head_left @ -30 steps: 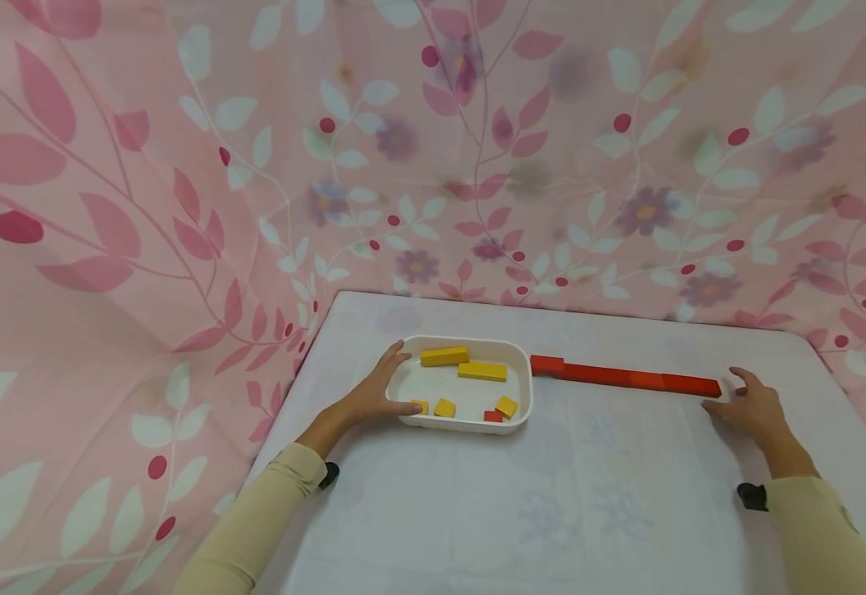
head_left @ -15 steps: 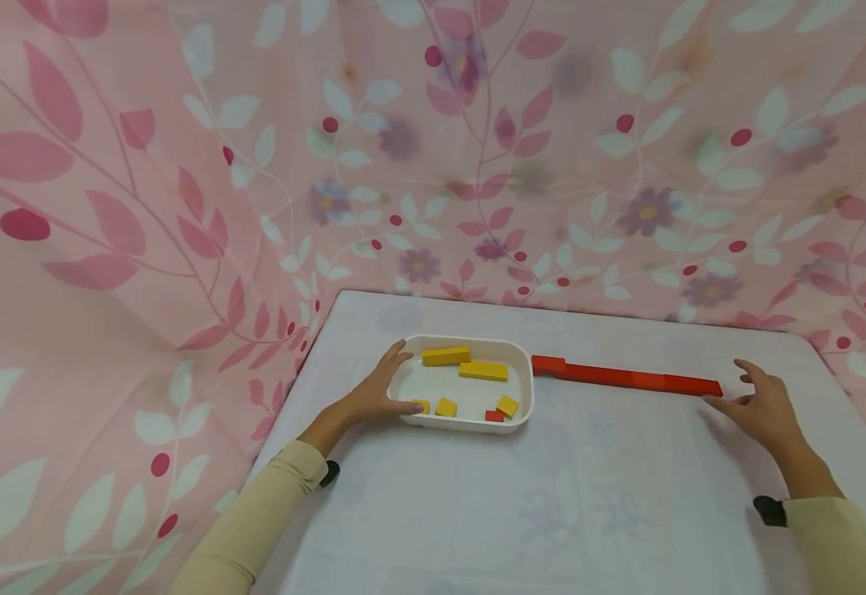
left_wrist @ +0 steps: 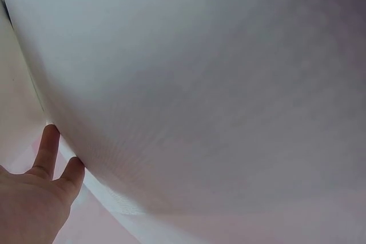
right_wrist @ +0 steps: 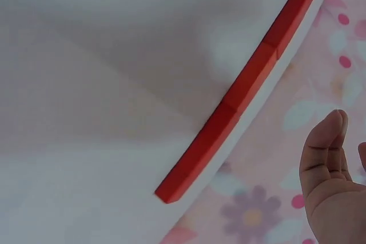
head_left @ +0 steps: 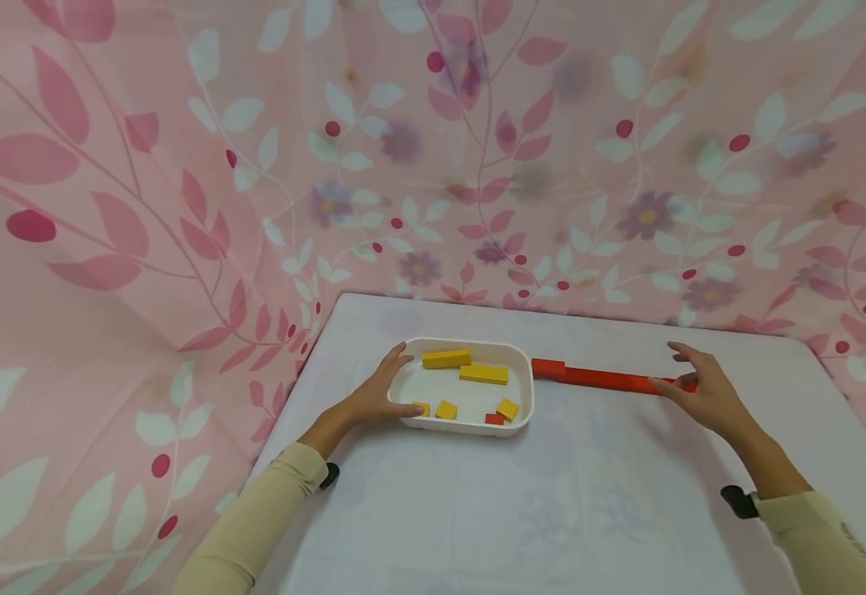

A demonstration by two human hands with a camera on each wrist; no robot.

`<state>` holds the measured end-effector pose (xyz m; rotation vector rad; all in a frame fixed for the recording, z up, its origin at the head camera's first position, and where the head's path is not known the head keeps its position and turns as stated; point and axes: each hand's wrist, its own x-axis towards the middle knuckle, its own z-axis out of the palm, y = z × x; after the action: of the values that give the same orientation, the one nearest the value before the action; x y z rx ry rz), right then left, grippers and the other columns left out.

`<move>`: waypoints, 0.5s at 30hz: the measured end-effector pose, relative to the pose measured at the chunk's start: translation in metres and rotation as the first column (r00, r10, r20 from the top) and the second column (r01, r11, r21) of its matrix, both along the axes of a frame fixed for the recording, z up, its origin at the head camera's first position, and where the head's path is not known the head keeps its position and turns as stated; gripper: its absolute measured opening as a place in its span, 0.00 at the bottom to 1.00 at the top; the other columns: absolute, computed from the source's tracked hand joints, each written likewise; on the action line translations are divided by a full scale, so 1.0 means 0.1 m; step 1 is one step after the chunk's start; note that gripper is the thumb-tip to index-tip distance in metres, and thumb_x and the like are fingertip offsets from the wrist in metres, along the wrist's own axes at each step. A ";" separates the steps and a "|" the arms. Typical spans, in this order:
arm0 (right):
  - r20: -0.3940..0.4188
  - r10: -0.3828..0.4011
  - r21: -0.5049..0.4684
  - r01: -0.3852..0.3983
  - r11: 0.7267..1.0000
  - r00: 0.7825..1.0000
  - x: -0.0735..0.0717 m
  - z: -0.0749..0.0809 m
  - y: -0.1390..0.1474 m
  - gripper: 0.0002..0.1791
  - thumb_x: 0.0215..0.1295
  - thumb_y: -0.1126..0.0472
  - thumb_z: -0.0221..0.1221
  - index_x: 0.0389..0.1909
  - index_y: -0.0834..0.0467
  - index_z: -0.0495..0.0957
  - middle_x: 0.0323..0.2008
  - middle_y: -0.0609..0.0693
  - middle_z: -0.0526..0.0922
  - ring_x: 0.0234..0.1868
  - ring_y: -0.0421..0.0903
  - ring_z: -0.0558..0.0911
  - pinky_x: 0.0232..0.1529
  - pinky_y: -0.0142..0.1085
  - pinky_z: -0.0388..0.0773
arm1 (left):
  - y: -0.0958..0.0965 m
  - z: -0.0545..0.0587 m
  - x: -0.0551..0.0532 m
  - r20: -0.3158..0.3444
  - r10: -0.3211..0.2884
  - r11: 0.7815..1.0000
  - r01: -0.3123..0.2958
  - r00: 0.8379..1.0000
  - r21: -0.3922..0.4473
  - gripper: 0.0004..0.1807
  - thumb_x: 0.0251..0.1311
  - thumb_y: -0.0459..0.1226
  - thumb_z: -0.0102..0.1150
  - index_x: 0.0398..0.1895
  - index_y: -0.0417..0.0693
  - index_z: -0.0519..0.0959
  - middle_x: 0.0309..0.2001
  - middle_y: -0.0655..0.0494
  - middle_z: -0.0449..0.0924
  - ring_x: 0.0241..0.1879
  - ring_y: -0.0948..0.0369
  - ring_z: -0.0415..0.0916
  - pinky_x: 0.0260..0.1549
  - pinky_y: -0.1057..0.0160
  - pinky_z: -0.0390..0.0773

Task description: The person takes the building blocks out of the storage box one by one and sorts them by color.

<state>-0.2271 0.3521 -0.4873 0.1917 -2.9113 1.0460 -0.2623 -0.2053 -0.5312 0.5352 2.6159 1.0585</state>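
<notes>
My left hand [head_left: 370, 398] holds the left end of a white plastic tray [head_left: 427, 388], thumb over the near rim and fingers at the far side. Inside the tray lie two long yellow blocks [head_left: 483, 375], several small yellow blocks [head_left: 445, 410] and a small red block [head_left: 494, 419]. From the tray's right end a row of red blocks [head_left: 597, 378] runs rightward, laid end to end. My right hand [head_left: 711, 398] hovers near the right end of that row, thumb and fingers apart, partly covering it. In the right wrist view, its hand [right_wrist: 331, 190] is apart from the red blocks.
A white cloth covers the table [head_left: 478, 512]. Behind it and along the left side hangs a pink floral curtain [head_left: 507, 165]. A dark wrist camera [head_left: 739, 502] shows at the right cuff.
My right hand has drifted back a little, then moved left over the end of the red row, which stays in place. My left hand and the tray have not moved.
</notes>
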 end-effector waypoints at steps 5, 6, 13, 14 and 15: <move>-0.044 0.079 -0.005 -0.079 0.997 0.996 -0.02 0.09 -0.28 0.44 0.63 0.49 0.66 0.75 0.56 0.56 0.62 0.68 0.66 0.45 0.60 0.81 0.36 0.31 0.82 | 0.00 -0.02 -0.01 0.007 0.009 1.000 -0.009 1.000 -0.005 0.59 0.44 0.63 0.71 0.77 0.58 0.52 0.81 0.62 0.31 0.79 0.52 0.39 0.73 0.38 0.51; -0.058 0.097 -0.014 -0.098 0.995 0.994 -0.03 0.11 -0.33 0.44 0.62 0.50 0.67 0.75 0.55 0.58 0.62 0.68 0.66 0.44 0.59 0.81 0.35 0.30 0.82 | 0.01 -0.03 -0.01 0.006 0.010 1.000 -0.010 1.000 -0.007 0.59 0.44 0.63 0.71 0.77 0.58 0.52 0.81 0.63 0.31 0.79 0.52 0.39 0.73 0.38 0.51; -0.098 0.199 -0.025 -0.203 0.979 0.975 -0.10 0.18 -0.64 0.41 0.59 0.53 0.70 0.72 0.50 0.63 0.63 0.61 0.67 0.43 0.53 0.81 0.38 0.21 0.78 | 0.01 -0.03 0.00 -0.002 0.010 1.000 -0.010 1.000 0.005 0.58 0.44 0.64 0.71 0.77 0.59 0.53 0.81 0.63 0.31 0.79 0.52 0.40 0.72 0.38 0.53; -0.096 0.210 -0.022 -0.213 0.977 0.973 -0.11 0.19 -0.69 0.41 0.58 0.53 0.70 0.72 0.50 0.64 0.63 0.60 0.67 0.43 0.52 0.82 0.39 0.22 0.78 | 0.01 -0.03 0.00 -0.001 0.011 1.000 -0.011 1.000 0.005 0.58 0.43 0.64 0.71 0.77 0.59 0.52 0.81 0.63 0.31 0.79 0.52 0.41 0.72 0.38 0.53; -0.095 0.223 -0.021 -0.225 0.974 0.970 -0.12 0.20 -0.73 0.41 0.58 0.53 0.70 0.72 0.50 0.64 0.64 0.60 0.67 0.43 0.52 0.82 0.39 0.23 0.79 | 0.00 -0.03 0.00 0.000 0.011 1.000 -0.011 1.000 0.008 0.59 0.43 0.64 0.71 0.77 0.59 0.53 0.81 0.63 0.31 0.79 0.51 0.41 0.72 0.37 0.53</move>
<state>-0.2393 0.2788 -0.4673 0.5637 -2.8380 1.0782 -0.2624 -0.2048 -0.5344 0.5242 2.6187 1.0730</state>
